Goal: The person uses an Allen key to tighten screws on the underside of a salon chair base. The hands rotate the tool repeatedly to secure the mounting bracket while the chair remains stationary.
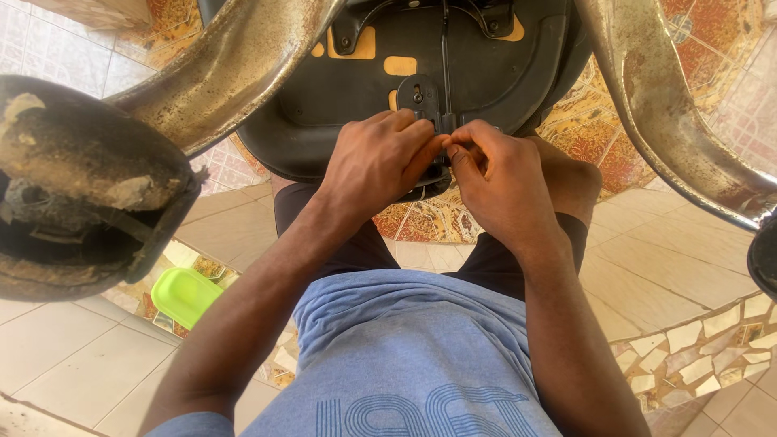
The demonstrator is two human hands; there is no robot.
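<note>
Left of the upturned black seat base point(324, 105), a lime-green container point(184, 294) lies on the tiled floor point(73, 356); its contents cannot be seen. At the seat base's near edge, the left hand point(376, 162) and right hand point(502, 182) both pinch a small black metal bracket point(429, 101), fingertips touching.

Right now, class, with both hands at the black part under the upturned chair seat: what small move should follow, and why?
Probably a steadying pinch: the left hand and right hand meet fingertip to fingertip on the small black bracket of the black seat underside, so the part seems mid-adjustment.
</note>
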